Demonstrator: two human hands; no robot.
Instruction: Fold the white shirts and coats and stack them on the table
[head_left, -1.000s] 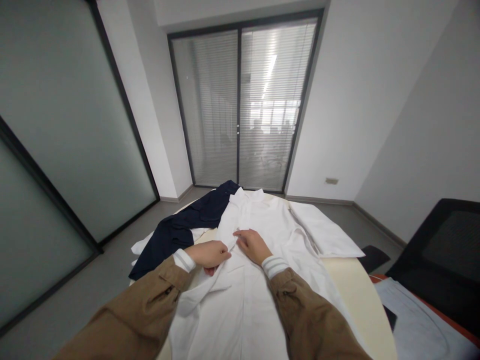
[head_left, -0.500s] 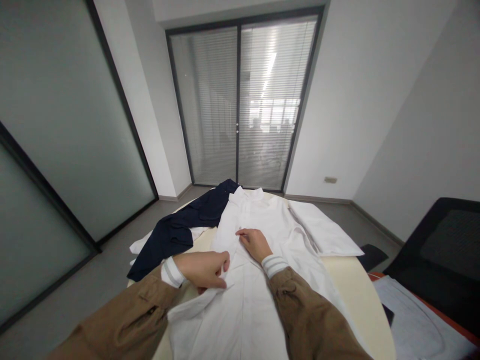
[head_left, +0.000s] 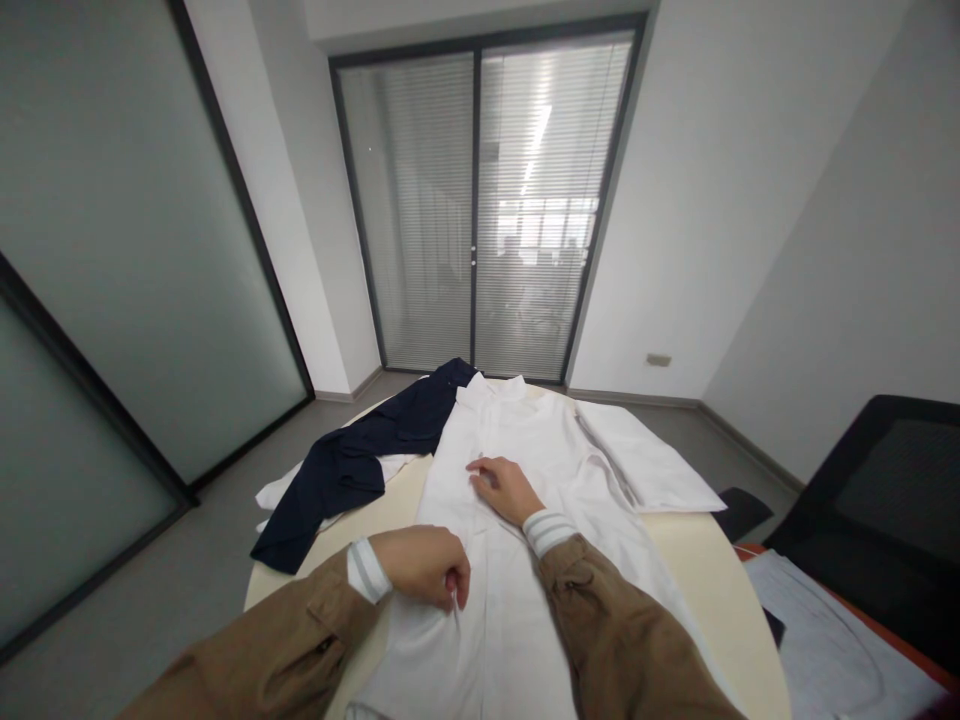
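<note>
A long white button-front shirt [head_left: 510, 430] lies spread on a round cream table [head_left: 697, 570], its collar at the far side. My left hand [head_left: 424, 568] is pinching the shirt's front edge near the bottom of the view. My right hand [head_left: 508, 490] rests on the chest of the shirt, fingers loosely apart and holding nothing. The shirt's white sleeve [head_left: 641, 460] lies along its right side. To the left, a navy garment [head_left: 352, 465] lies partly over another white piece of cloth [head_left: 289, 490].
A black mesh chair [head_left: 877, 490] stands at the right, beside a pale sheet [head_left: 825, 640] on a red-edged surface. Behind the table are a glass door with blinds [head_left: 480, 210] and grey floor [head_left: 172, 540]. Frosted glass panels [head_left: 112, 250] line the left.
My left hand has moved down and to the right, drawing the shirt's front edge with it. The loose flap of shirt has gone from the left, baring more table. My right hand stays put.
</note>
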